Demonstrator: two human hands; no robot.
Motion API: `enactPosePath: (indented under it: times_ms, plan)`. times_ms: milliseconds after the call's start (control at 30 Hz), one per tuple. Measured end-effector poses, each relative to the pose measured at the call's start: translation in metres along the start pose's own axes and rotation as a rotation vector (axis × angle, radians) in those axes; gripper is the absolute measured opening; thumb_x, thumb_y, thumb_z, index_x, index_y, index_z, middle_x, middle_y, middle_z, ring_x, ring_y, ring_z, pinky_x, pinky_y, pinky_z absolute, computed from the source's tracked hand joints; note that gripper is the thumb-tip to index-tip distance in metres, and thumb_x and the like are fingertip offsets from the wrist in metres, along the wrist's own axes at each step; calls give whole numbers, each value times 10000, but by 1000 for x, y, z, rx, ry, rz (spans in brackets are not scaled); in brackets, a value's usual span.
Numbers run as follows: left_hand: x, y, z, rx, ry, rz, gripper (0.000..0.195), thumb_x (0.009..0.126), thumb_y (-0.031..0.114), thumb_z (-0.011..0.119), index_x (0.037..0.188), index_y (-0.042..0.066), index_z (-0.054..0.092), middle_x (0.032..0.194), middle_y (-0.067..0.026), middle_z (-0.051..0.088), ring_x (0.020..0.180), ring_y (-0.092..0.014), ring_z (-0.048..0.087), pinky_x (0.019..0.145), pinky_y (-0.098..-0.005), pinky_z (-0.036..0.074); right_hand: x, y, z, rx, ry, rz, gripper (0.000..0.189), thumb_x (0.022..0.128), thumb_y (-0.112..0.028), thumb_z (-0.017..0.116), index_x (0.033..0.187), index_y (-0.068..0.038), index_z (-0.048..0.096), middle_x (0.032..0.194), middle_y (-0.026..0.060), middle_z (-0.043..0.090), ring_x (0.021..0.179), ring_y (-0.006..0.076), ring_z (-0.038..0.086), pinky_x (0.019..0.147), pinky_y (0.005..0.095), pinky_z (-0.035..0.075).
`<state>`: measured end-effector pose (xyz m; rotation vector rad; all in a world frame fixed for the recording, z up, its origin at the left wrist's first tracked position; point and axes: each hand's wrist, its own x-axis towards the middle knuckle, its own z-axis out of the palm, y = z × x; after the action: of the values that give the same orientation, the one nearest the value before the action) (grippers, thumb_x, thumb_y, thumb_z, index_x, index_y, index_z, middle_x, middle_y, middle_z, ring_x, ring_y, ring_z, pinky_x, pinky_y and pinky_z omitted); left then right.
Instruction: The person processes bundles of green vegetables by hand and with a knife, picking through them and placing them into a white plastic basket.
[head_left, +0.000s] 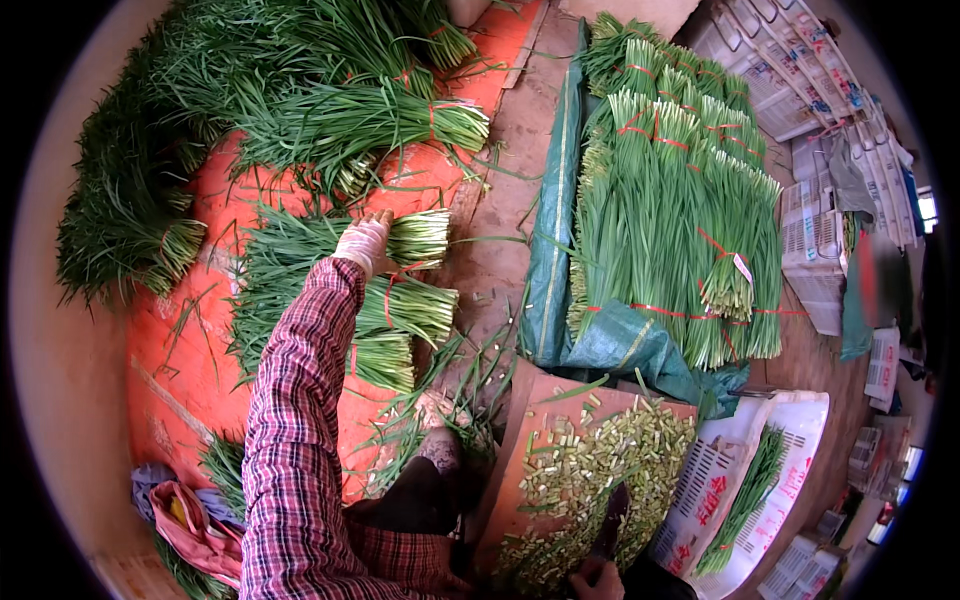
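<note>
My left hand (367, 244), in a pale glove, reaches out over a bundle of green garlic chives (421, 238), its fingers on the leaves just behind the cut pale ends. Whether it grips the bundle is hard to tell. Two more chive bundles with red ties (412, 304) lie beside it, nearer to me. At the bottom of the view my right hand (598, 581) is closed around the handle of a dark-bladed knife (616, 517). The blade lies over chopped stem ends (585, 457) scattered on an orange-brown board (536, 397).
Large chive heaps (300, 60) cover the upper left of the orange sheet (172, 375). Stacked tied bundles (660, 210) stand on a green woven tarp (555, 255). A white plastic crate (795, 465) holds chives at the lower right. More crates (814, 247) line the right side.
</note>
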<state>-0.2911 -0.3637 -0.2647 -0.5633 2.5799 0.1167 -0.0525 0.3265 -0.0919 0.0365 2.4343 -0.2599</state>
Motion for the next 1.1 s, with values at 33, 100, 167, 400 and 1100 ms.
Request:
enactPosePath:
  times_ms: [33,100,167,400,1100]
  plan:
    - [8,-2,-1,35,-89,-3,1271,630,510,928,1596,30,256,1608,-179,395,1474,-314,403,1226,-420,321,2,-2,-2,33,-30,21,529,829,-395,826,1166,-42,622,994,191,688,909,393,676,775,468,543]
    - [14,0,1,119,-66,45,1286,592,522,942,1580,30,282,1550,-190,463,1420,-326,471,1172,-428,392,1,-5,-4,23,-24,11,527,827,-382,831,1182,-50,625,998,183,693,912,385,678,775,460,546]
    - [16,7,0,121,-92,43,1249,582,535,939,1546,31,326,1478,-183,526,1362,-323,522,1127,-435,430,-2,-7,-7,20,-16,-1,527,825,-368,837,1198,-58,629,1002,176,698,916,378,681,775,453,548]
    - [-14,-10,-6,210,168,33,885,656,681,819,1255,73,585,1117,-116,684,1035,-267,671,865,-416,520,4,-23,-18,113,-24,-17,493,816,-392,833,1126,-61,640,964,198,698,901,398,686,767,469,546]
    - [-326,48,-191,-2162,513,803,841,791,429,851,1445,23,511,1346,-86,649,1205,-234,634,1081,-397,479,69,62,57,765,243,-62,295,791,-45,699,1051,3,568,807,78,646,583,166,661,491,322,506]
